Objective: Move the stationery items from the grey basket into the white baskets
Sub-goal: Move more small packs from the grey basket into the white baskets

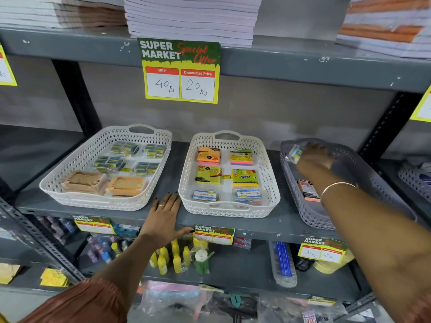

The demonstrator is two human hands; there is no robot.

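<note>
The grey basket [382, 192] stands at the right of the middle shelf. My right hand [314, 157] reaches into its far end and grips a small clear packet [295, 152], blurred by motion. A red and pink packet [309, 190] lies lower in that basket, beside my forearm. Two white baskets share the shelf. The left one [70, 180] holds blue-yellow packs and tan boxes. The middle one [268, 183] holds sticky-note pads and small clear boxes. My left hand [164, 217] rests flat on the shelf edge between the white baskets, fingers spread, holding nothing.
A price sign [180, 71] hangs from the upper shelf, which carries stacks of notebooks [191, 17]. Another grey basket [417, 180] sits at the far right. The lower shelf holds yellow bottles [168, 257], a blue pack [283, 259] and price tags. Dark uprights frame the bay.
</note>
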